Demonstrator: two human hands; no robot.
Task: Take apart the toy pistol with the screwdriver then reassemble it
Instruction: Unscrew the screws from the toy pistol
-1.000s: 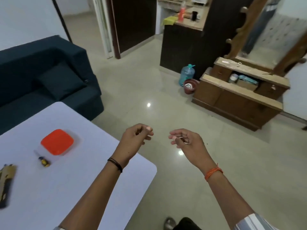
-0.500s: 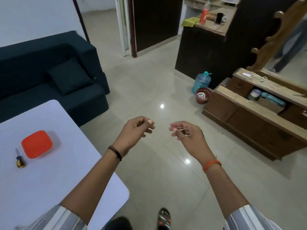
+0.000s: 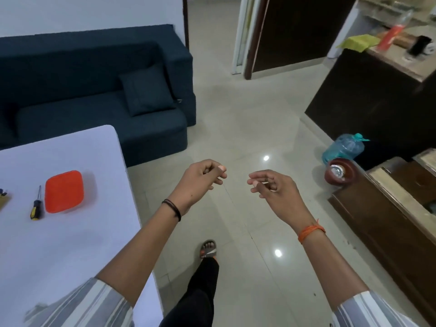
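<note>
The toy pistol [image 3: 3,197] shows only as a tan sliver at the left edge of the white table [image 3: 70,244]. A screwdriver [image 3: 35,205] with a yellow and black handle lies beside it, just left of an orange square lid [image 3: 64,191]. Both hands hang in the air over the floor, to the right of the table and away from the tools. My left hand [image 3: 200,182] is loosely curled with thumb on fingers and holds nothing. My right hand [image 3: 273,187] has its fingers bent but apart, also holding nothing.
A dark blue sofa [image 3: 99,102] stands behind the table. To the right are a blue water jug [image 3: 343,148], a brown bowl [image 3: 339,172], a low wooden cabinet [image 3: 389,220] and a dark counter [image 3: 377,90]. My sandalled foot [image 3: 208,249] is on the tiled floor.
The view has swung, so the table and its tools sit differently in frame and the pistol's edge shows again. Both hands keep their raised pose, slightly farther apart.
</note>
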